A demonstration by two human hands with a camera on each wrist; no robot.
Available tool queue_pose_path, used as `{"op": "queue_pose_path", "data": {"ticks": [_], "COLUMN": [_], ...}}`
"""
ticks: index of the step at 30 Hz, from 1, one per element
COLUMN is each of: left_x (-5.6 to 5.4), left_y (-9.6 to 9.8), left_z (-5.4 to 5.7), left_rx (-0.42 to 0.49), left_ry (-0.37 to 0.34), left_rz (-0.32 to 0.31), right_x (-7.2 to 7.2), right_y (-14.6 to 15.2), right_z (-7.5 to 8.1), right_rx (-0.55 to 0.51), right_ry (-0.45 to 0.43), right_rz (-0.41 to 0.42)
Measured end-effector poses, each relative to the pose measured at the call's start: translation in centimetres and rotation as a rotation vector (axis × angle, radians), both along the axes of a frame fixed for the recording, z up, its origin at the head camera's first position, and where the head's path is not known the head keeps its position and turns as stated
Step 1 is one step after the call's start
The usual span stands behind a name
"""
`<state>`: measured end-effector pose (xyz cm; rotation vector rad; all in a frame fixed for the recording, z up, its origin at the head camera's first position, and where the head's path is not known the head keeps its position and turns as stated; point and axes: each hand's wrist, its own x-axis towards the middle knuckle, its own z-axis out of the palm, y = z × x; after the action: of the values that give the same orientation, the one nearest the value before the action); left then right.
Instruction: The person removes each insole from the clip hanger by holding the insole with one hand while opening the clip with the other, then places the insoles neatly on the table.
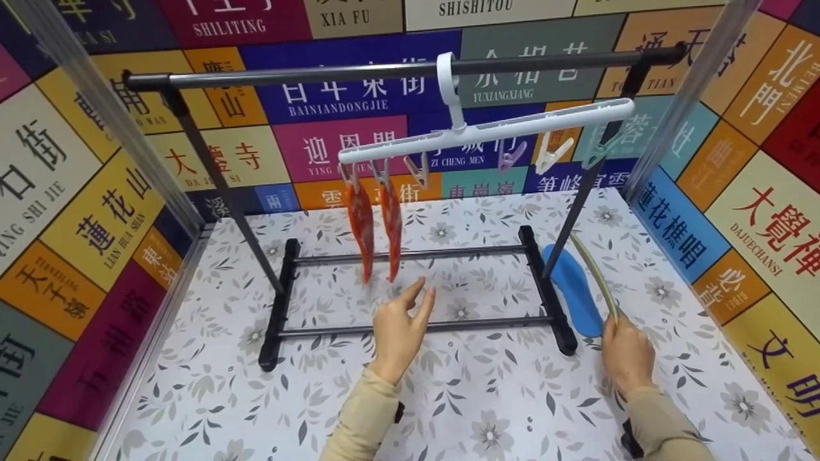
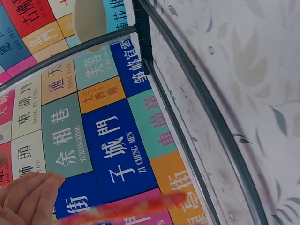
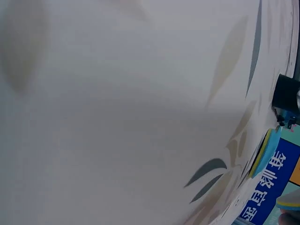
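Two orange pieces (image 1: 362, 224) hang clipped; a blue insole (image 1: 571, 288) lies unhung. The right hand (image 1: 628, 355) grasps a yellow-edged strip (image 1: 598, 275), probably another insole; the left hand (image 1: 398, 333) has fingers released.

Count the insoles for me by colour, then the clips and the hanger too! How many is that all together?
Orange insoles: 2
Blue insole: 1
Yellow-edged insole: 1
Clips: 6
Hanger: 1
Total: 11
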<state>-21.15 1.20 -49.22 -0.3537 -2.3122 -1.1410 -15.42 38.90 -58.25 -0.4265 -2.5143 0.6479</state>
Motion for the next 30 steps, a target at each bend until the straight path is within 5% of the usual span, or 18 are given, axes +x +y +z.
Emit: {"op": "queue_pose_path", "data": {"ticks": [10,18,30], "left_x": [0.7,0.6,0.9], "left_y": [-2.1,-2.7,-2.8], "left_z": [-1.2,-1.1,-1.3], "left_rx": [-0.016,-0.024,-0.025], "left_ry": [-0.016,0.015,0.013], "left_rz": [0.041,0.055,0.068], "right_x": [-2.2,-3.5,-3.6], "right_y": [1.2,1.0,0.5], "right_z": [-0.6,-0.4,-1.5], "right_rx": [0.136,0.119,0.161], "right_ry": [-0.075,-0.129,-0.157], "right_rz": [-0.004,-0.009,0.031]}}
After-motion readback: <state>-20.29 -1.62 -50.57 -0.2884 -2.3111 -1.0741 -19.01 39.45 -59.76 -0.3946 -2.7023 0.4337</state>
